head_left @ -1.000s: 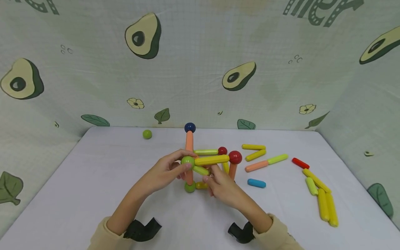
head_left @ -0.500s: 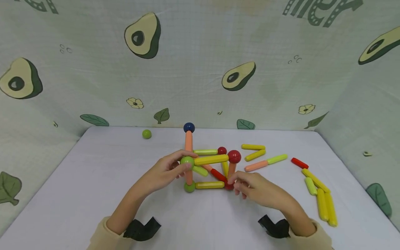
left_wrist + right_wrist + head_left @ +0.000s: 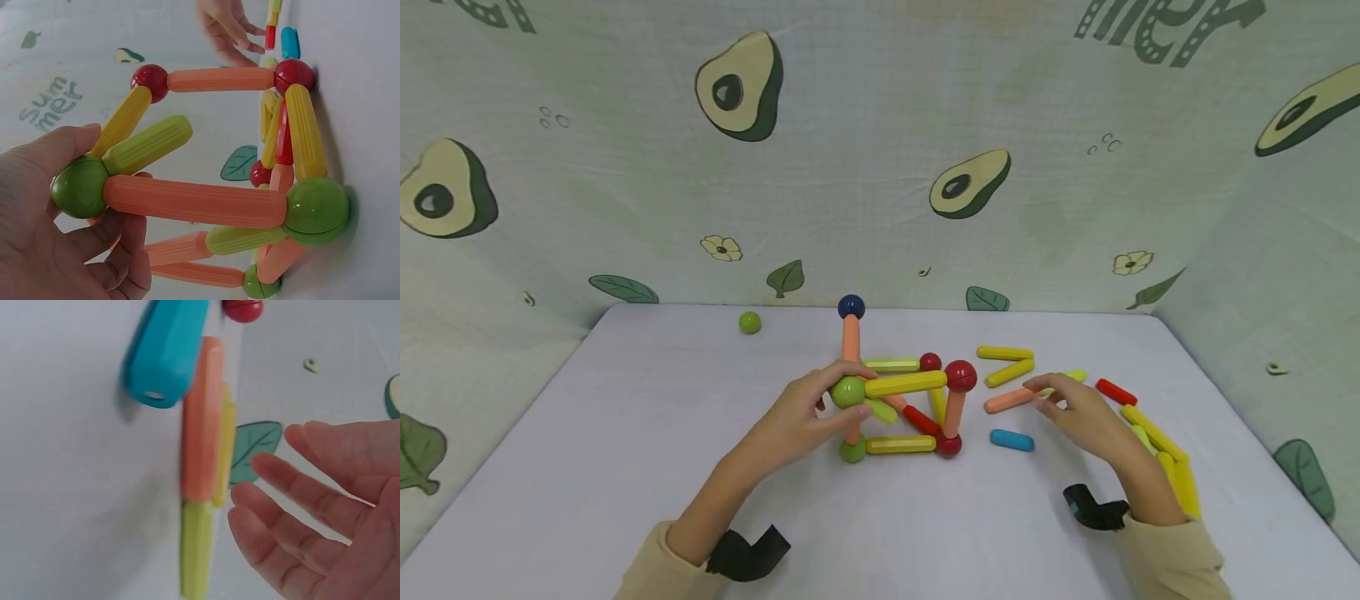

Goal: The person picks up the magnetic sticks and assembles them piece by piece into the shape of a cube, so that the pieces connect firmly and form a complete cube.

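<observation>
My left hand is at the upper corner of a frame of magnetic rods and balls, its thumb and fingers around the green ball. From that ball run a yellow rod to a red ball, an orange rod down to a lower green ball, and a short lime rod whose far end is free. Over at the right, my right hand hovers with loose fingers above an orange rod joined end to end with a lime rod. Nothing is between its fingers.
A blue rod lies between the frame and my right hand. Yellow rods are behind it, and a red rod heads several more at the right. A loose green ball and a tall post topped by a dark blue ball stand farther back.
My right hand has left the frame's lime rod and moved right, over the joined orange and lime rods. My left hand stays at the green ball, its thumb now lower.
</observation>
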A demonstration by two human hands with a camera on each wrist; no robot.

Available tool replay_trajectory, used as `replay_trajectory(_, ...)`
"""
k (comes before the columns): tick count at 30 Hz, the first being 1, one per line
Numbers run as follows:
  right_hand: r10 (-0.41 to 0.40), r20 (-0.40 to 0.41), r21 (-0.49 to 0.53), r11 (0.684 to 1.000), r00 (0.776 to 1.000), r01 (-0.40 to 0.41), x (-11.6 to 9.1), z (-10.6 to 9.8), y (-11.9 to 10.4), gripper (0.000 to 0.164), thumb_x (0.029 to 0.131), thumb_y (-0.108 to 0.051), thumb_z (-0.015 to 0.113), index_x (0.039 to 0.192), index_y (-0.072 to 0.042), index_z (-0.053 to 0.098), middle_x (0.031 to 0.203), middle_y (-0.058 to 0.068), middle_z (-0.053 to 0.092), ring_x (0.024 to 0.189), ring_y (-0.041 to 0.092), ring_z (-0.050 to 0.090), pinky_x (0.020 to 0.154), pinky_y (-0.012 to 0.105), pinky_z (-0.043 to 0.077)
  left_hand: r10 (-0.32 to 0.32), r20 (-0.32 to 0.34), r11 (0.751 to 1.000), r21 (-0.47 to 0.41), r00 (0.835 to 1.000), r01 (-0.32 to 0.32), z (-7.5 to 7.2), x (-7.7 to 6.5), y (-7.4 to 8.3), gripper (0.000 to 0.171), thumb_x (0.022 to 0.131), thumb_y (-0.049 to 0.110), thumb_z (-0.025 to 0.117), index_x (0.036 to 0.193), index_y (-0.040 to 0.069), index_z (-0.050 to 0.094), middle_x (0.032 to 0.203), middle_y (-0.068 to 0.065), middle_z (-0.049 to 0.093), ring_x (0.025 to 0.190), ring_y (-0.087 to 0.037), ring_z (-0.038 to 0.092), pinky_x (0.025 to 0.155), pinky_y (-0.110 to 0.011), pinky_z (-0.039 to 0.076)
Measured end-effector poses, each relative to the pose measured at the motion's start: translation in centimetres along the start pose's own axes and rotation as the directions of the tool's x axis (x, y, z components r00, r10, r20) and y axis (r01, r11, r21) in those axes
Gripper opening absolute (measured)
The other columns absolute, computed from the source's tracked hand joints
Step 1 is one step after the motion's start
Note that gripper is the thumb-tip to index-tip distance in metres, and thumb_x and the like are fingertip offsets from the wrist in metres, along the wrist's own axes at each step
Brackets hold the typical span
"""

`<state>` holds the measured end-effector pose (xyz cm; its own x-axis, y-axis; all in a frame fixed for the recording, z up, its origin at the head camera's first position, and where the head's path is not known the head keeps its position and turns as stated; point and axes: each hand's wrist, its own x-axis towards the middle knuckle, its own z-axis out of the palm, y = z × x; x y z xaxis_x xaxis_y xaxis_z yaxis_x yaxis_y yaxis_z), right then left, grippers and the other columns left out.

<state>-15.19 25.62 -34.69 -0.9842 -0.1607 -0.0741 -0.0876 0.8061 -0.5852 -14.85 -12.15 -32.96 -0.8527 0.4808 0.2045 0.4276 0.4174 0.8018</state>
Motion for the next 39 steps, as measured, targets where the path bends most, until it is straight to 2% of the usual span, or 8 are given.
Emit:
replay_trajectory(5, -0.032, 0.052, 0.055, 0.998, 0.998, 0.029, 0.7, 1.2, 0.7, 0.04, 0.104, -0.003, 0.06, 0.143, 0.007, 0.055, 0.135, 0.03, 0.059, 0.115, 0.044, 0.057, 0.096, 0.061, 0.055, -0.005, -0.032, 0.999, 0.046, 0.999, 0.006, 0.5, 0.1, 0.0, 0.035, 0.101, 0.023, 0.073, 0.134, 0.011, 0.066, 0.129, -0.006, 0.07, 0.101, -0.021, 0.055, 0.083, -0.037, 0.05)
replay_trajectory(12, -0.055, 0.109, 0.011, 0.999, 0.993, 0.054, 1.3, 1.6, 1.1, 0.041, 0.1, 0.001, 0.063, 0.139, 0.012, 0.057, 0.122, 0.025, 0.059, 0.107, 0.036, 0.056, 0.092, 0.054, 0.057, -0.006, -0.063, 0.999, 0.041, 0.998, 0.008, 0.6, 0.1, 0.1, 0.033, 0.1, 0.02, 0.076, 0.131, 0.011, 0.068, 0.126, -0.006, 0.072, 0.104, -0.022, 0.057, 0.087, -0.044, 0.053)
replay_trajectory(18, -0.022, 0.114, -0.059, 0.998, 0.993, 0.029, 1.4, 1.5, 1.1, 0.04, 0.094, 0.011, 0.061, 0.135, 0.011, 0.06, 0.121, 0.03, 0.054, 0.103, 0.037, 0.056, 0.088, 0.052, 0.058, -0.01, -0.07, 1.0, 0.026, 0.997, 0.012, 0.5, 0.1, 0.1, 0.032, 0.099, 0.018, 0.076, 0.13, 0.011, 0.068, 0.126, -0.006, 0.072, 0.105, -0.023, 0.059, 0.088, -0.045, 0.053)
replay_trajectory(22, 0.042, 0.116, -0.106, 0.994, 0.992, -0.029, 1.5, 1.5, 1.2, 0.036, 0.094, 0.01, 0.062, 0.13, 0.008, 0.065, 0.122, 0.032, 0.052, 0.103, 0.041, 0.056, 0.088, 0.055, 0.057, -0.005, -0.068, 1.0, 0.011, 0.998, 0.006, 0.5, 0.1, 0.1, 0.032, 0.1, 0.017, 0.076, 0.129, 0.01, 0.069, 0.129, -0.007, 0.072, 0.106, -0.023, 0.059, 0.087, -0.045, 0.052)
replay_trajectory(25, 0.058, 0.114, -0.131, 0.99, 0.992, -0.043, 1.4, 1.5, 1.5, 0.03, 0.094, 0.009, 0.064, 0.123, 0.005, 0.068, 0.119, 0.031, 0.053, 0.103, 0.043, 0.056, 0.087, 0.055, 0.058, -0.003, -0.066, 1.0, -0.001, 0.998, 0.003, 0.4, 0.1, 0.1, 0.031, 0.1, 0.017, 0.076, 0.129, 0.01, 0.069, 0.131, -0.008, 0.071, 0.107, -0.024, 0.059, 0.088, -0.045, 0.052)
replay_trajectory(30, 0.053, 0.11, -0.17, 0.985, 0.993, -0.034, 1.4, 1.6, 1.7, 0.023, 0.093, 0.009, 0.068, 0.114, -0.001, 0.066, 0.115, 0.028, 0.054, 0.1, 0.041, 0.054, 0.082, 0.051, 0.058, -0.002, -0.064, 1.0, -0.009, 0.998, 0.001, 0.4, 0.0, 0.1, 0.031, 0.099, 0.017, 0.076, 0.129, 0.01, 0.069, 0.131, -0.008, 0.071, 0.107, -0.024, 0.059, 0.088, -0.045, 0.052)
replay_trajectory(35, 0.053, 0.12, -0.168, 0.985, 0.991, -0.032, 1.4, 1.6, 1.8, 0.024, 0.095, 0.008, 0.067, 0.117, -0.001, 0.064, 0.113, 0.026, 0.054, 0.098, 0.038, 0.055, 0.082, 0.05, 0.057, -0.004, -0.062, 1.0, -0.014, 0.998, 0.004, 0.4, 0.0, 0.2, 0.031, 0.099, 0.016, 0.076, 0.129, 0.009, 0.069, 0.131, -0.009, 0.071, 0.106, -0.024, 0.059, 0.086, -0.045, 0.051)
replay_trajectory(39, 0.033, 0.106, -0.147, 0.989, 0.994, -0.017, 1.5, 1.3, 1.9, 0.02, 0.098, 0.006, 0.063, 0.117, 0.001, 0.06, 0.105, 0.022, 0.054, 0.093, 0.035, 0.054, 0.081, 0.05, 0.054, -0.009, -0.058, 1.0, -0.014, 0.998, 0.008, 0.4, 0.0, 0.2, 0.031, 0.099, 0.016, 0.076, 0.129, 0.008, 0.069, 0.129, -0.009, 0.072, 0.104, -0.023, 0.058, 0.086, -0.044, 0.05)
